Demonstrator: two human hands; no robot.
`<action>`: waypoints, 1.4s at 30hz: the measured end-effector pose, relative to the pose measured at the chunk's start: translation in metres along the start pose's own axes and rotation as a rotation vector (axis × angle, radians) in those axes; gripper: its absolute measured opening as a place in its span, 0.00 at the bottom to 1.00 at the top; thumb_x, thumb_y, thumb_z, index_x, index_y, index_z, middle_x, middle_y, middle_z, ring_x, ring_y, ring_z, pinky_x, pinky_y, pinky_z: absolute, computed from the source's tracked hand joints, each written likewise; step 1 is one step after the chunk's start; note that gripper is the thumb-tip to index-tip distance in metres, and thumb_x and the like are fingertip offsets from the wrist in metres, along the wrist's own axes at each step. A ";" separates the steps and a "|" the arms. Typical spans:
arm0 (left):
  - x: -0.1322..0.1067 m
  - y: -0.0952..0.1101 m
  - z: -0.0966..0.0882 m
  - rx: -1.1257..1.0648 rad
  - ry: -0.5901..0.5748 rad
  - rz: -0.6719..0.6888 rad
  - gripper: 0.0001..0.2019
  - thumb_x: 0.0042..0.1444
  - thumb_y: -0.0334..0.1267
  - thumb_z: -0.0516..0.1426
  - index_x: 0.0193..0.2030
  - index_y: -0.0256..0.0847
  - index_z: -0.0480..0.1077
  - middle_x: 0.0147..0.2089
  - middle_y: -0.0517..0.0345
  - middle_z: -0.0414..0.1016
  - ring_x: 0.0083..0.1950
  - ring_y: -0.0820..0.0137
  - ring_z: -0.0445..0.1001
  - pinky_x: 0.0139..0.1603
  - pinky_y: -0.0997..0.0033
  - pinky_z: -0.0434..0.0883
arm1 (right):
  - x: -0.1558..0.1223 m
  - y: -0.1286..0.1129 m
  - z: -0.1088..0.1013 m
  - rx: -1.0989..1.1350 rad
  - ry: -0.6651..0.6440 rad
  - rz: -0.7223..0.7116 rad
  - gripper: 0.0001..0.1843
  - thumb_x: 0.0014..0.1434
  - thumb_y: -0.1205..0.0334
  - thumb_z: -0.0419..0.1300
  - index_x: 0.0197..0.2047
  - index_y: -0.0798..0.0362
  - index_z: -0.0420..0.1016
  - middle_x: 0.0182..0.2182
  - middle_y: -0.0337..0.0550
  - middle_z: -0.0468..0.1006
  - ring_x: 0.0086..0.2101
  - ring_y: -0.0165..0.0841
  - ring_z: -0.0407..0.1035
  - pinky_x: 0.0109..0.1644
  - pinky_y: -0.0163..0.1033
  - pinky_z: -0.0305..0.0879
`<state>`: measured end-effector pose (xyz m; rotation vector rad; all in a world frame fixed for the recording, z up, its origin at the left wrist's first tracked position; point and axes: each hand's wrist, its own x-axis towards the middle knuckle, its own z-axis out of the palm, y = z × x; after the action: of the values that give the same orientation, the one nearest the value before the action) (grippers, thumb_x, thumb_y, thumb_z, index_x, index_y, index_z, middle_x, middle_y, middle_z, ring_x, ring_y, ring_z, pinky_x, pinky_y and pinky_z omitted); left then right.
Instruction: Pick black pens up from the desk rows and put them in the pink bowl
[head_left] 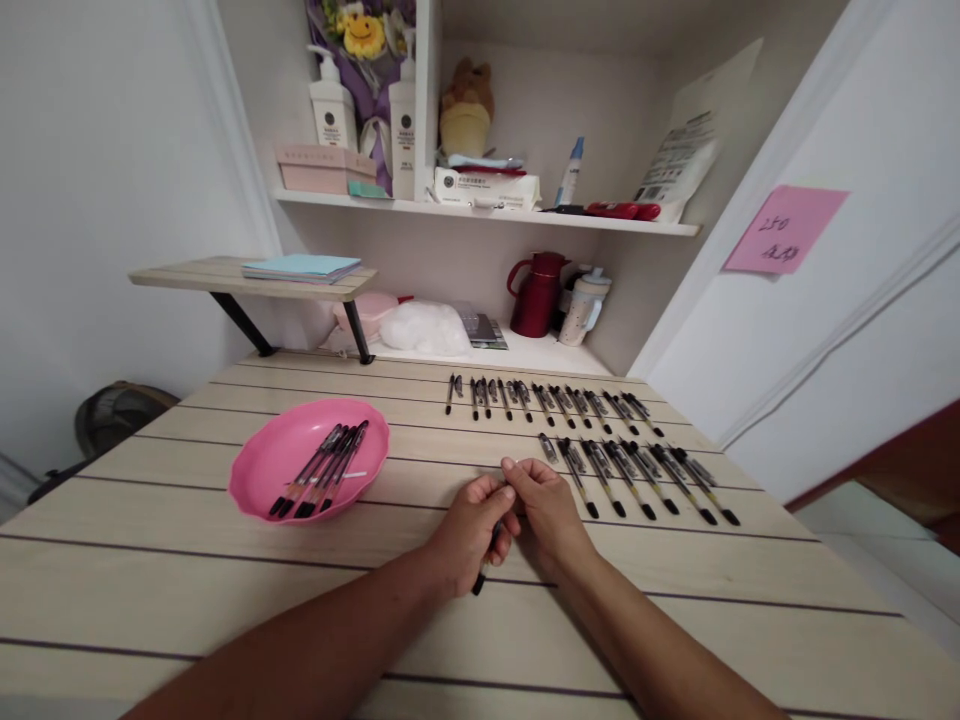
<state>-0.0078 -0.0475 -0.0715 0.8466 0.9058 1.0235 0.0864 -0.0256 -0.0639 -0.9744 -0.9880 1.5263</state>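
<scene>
Left hand: the fingers of the left hand (476, 525) are curled and clamped on a dark pen (479, 580), its black end poking out below.
Right hand: thumb and fingertips of the right hand (547, 500) are together by the pen's upper part; what lies between them is too small to tell.
Front row: pens (604, 478) with black ends and short cap-like pieces, on the slatted table (112, 590) just beyond the right hand.
Back row: more such pens (506, 399).
Pink bowl: left of the hands, the bowl (270, 450) holds several pens (322, 470).
Pink note: on the right wall, the note (786, 230) reads "250" over handwriting I cannot read.
Shelf labels: pump bottles (333, 108), a white pack (484, 190) and a blue-capped bottle (571, 175) carry print too small to read.
White bag: the bag (679, 165) shows a barcode.
</scene>
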 end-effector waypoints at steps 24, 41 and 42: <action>-0.002 0.003 0.002 -0.027 -0.036 0.009 0.15 0.51 0.50 0.53 0.33 0.39 0.59 0.20 0.66 0.64 0.12 0.83 0.55 0.12 0.81 0.48 | 0.001 0.004 -0.006 0.160 -0.057 -0.036 0.15 0.48 0.52 0.62 0.27 0.55 0.66 0.12 0.28 0.63 0.08 0.22 0.55 0.09 0.27 0.48; -0.002 0.005 0.001 0.024 -0.043 0.034 0.15 0.50 0.50 0.54 0.35 0.40 0.59 0.19 0.68 0.63 0.11 0.84 0.51 0.11 0.82 0.43 | 0.000 0.001 -0.006 0.168 -0.077 -0.063 0.14 0.47 0.53 0.62 0.26 0.55 0.67 0.13 0.31 0.66 0.08 0.25 0.58 0.11 0.30 0.51; -0.003 0.006 0.001 0.026 -0.042 0.031 0.16 0.50 0.50 0.54 0.35 0.40 0.59 0.19 0.68 0.63 0.11 0.84 0.51 0.11 0.82 0.43 | 0.000 0.001 -0.006 0.173 -0.083 -0.062 0.14 0.48 0.53 0.61 0.26 0.55 0.67 0.13 0.31 0.66 0.09 0.25 0.59 0.11 0.30 0.51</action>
<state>-0.0099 -0.0487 -0.0653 0.9036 0.8740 1.0191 0.0918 -0.0251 -0.0665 -0.7574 -0.9194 1.5821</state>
